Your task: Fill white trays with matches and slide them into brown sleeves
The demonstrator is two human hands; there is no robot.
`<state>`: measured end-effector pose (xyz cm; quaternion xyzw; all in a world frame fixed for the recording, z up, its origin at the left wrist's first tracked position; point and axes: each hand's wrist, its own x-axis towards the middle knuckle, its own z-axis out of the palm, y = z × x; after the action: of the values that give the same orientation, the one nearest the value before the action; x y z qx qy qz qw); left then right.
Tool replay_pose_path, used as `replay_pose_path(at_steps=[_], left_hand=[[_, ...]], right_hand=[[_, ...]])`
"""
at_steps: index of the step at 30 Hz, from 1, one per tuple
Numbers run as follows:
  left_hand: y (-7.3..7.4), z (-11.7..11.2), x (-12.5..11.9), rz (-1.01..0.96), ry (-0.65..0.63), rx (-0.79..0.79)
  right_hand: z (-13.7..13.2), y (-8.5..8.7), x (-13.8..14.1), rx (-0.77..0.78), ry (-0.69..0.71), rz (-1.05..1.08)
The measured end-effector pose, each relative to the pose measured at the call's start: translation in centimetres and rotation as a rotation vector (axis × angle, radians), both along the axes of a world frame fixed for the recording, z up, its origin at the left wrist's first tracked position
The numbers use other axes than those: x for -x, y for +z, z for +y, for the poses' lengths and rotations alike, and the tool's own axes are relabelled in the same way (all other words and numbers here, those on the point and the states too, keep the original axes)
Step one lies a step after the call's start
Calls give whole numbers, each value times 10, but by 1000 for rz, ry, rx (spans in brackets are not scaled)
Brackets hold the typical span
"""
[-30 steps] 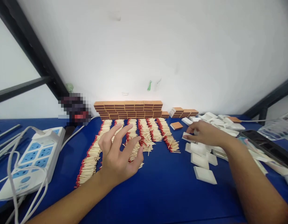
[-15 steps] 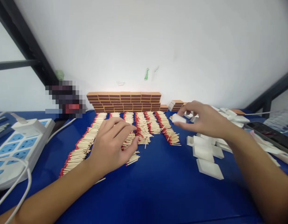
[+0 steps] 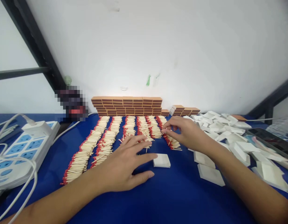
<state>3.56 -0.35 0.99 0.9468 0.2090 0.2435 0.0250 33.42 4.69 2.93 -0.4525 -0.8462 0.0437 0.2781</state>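
My left hand (image 3: 132, 165) is stretched low over the blue table, fingers apart. Its index fingertip is at the left edge of a small white matchbox tray (image 3: 162, 161); whether it presses on it I cannot tell. My right hand (image 3: 184, 132) reaches in from the right, thumb and forefinger drawn together at the red heads of the rightmost row of matches (image 3: 173, 143). Whether any match is between those fingertips is too small to make out. More rows of red-tipped matches (image 3: 85, 149) run toward me on the left, partly covered by my left hand and forearm.
Brown matchboxes (image 3: 127, 107) are stacked against the wall, with a smaller group (image 3: 184, 110) to their right. Loose white trays (image 3: 237, 138) pile up on the right beside a dark phone (image 3: 270, 143). A white power strip (image 3: 29, 149) with cables lies at the left.
My right hand has moved left to the matches and no longer holds the white tray. A white tray now lies in front of my left hand, which has shifted right and nearer me.
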Motion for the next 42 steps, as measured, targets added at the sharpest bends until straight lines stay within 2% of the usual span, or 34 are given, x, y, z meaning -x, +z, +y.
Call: replay_pose_path(at_steps=[2,5,9,12,23,29,34,42], left_hand=[[-2,-3,-1,-30,-12,8],[-6,-3,-3,-72,-6,32],[-7,-1,-4,-88,-25,48],[-6,-2,-5,-90,-20,60],[-10,-2,-4,-88,-26,90],[-9,-2,-6,-126,-19,119],[-4,0,-6,-231,65,109],[-7,9,-1,-363,338,80]], right_hand=[[9,-3,-11,-30,-46,-18],[14,-11,-16,-33,-13,-58],[11,-21,-8,-23,72,-114],[8,-24,-1,-22,77,-131],[7,-13,-5,-19,79,-43],[5,-6,-4,-3,9,33],[3,-3,-3,-6,-24,115],[1,-1,-4,40,-96,186]])
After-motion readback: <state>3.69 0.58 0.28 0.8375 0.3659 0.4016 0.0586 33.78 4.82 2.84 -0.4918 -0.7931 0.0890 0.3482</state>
